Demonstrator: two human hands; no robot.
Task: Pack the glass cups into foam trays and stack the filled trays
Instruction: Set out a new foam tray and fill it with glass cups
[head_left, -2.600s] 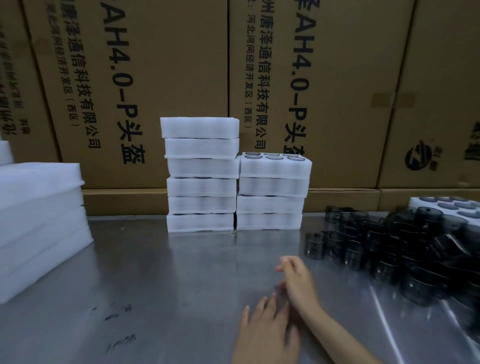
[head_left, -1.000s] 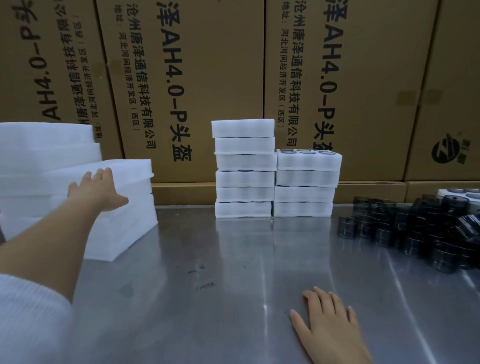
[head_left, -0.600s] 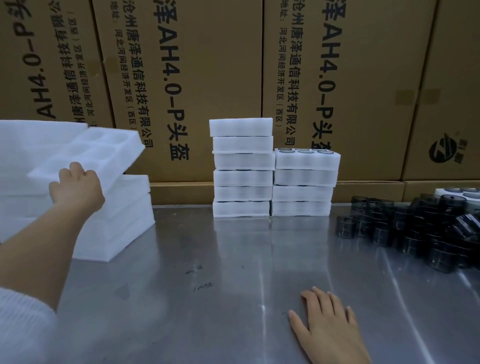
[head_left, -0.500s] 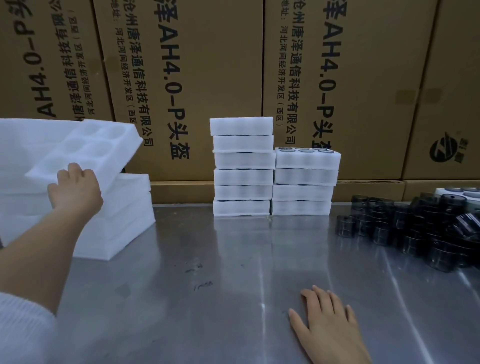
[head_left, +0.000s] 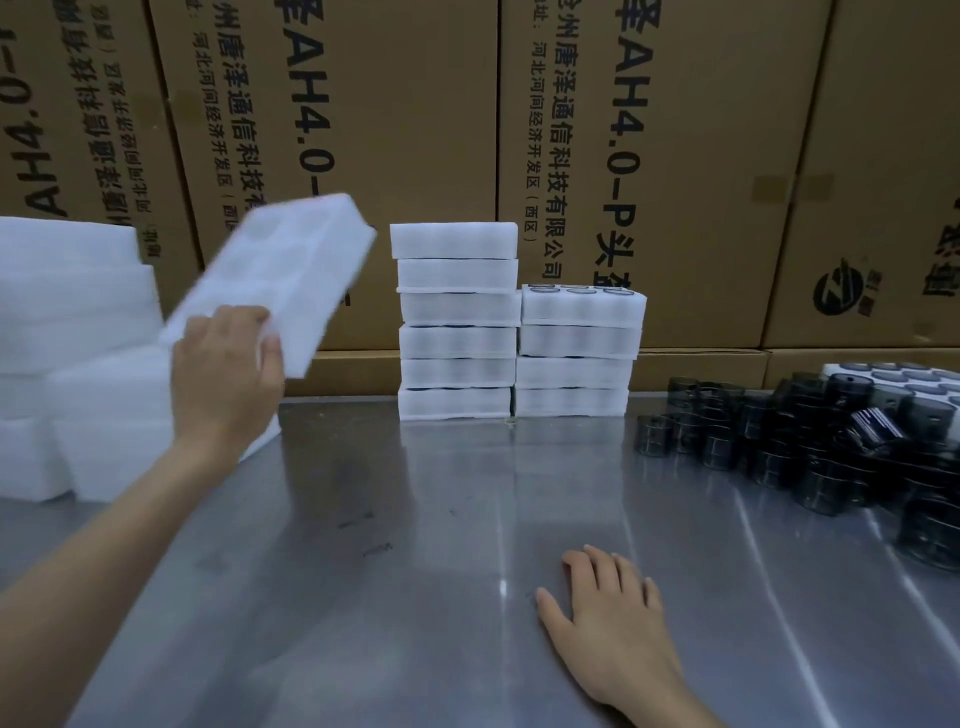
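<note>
My left hand (head_left: 223, 374) grips the near corner of an empty white foam tray (head_left: 280, 270), which is tilted up in the air in front of the pile of empty trays (head_left: 72, 364) at the left. My right hand (head_left: 608, 618) lies flat and open on the metal table. Two stacks of filled foam trays (head_left: 511, 322) stand at the back middle; the lower right stack shows cup rims on top. A heap of dark glass cups (head_left: 810, 447) lies on the table at the right.
Large cardboard boxes (head_left: 623, 156) form a wall behind the table. Another foam tray with round holes (head_left: 904, 374) sits behind the cups at the far right. The bare steel tabletop (head_left: 415, 519) spreads between my hands.
My left hand reached to the pile of empty trays, took the top one and has lifted it up and rightward, tilted. My right hand has stayed flat on the table.
</note>
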